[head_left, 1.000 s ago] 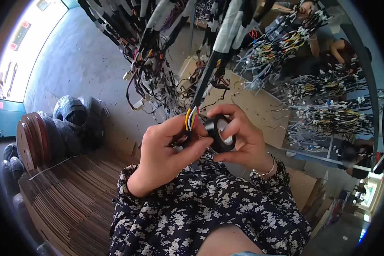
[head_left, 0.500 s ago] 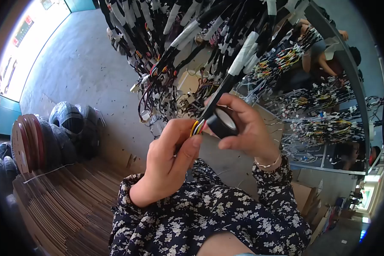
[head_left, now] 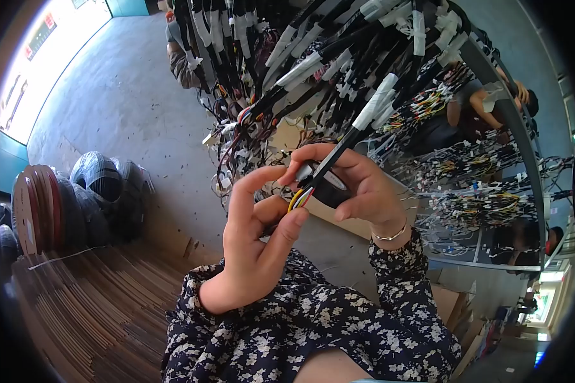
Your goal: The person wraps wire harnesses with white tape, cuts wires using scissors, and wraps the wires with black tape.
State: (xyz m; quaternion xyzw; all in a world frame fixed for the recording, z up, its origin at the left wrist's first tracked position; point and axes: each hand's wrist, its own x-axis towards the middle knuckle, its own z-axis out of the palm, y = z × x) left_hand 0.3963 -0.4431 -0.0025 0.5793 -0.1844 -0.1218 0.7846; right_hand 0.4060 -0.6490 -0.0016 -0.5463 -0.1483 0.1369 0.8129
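My left hand (head_left: 255, 242) pinches a small bunch of yellow, white and red wires (head_left: 299, 200) between thumb and fingers, its index finger stretched toward the other hand. These wires come out of a black taped cable (head_left: 340, 150) that runs up to the right, with white tape (head_left: 375, 102) round it higher up. Behind the cable, my right hand (head_left: 364, 191) holds a roll of black tape (head_left: 329, 190), its fingers curled over the top and its thumb below. The index fingertips of both hands nearly meet beside the cable.
Many taped cable bundles (head_left: 313, 64) hang ahead. More wire bundles (head_left: 479, 198) lie on a metal frame (head_left: 524, 147) at the right, where a person's arm (head_left: 485, 108) shows. Stacked cardboard (head_left: 102, 306), reddish spools (head_left: 35, 210) and wrapped coils (head_left: 96, 175) stand at left.
The cable now slants more to the right. My right hand and the tape roll have moved behind it, and my left index finger has lifted away from the wires toward my right fingertips.
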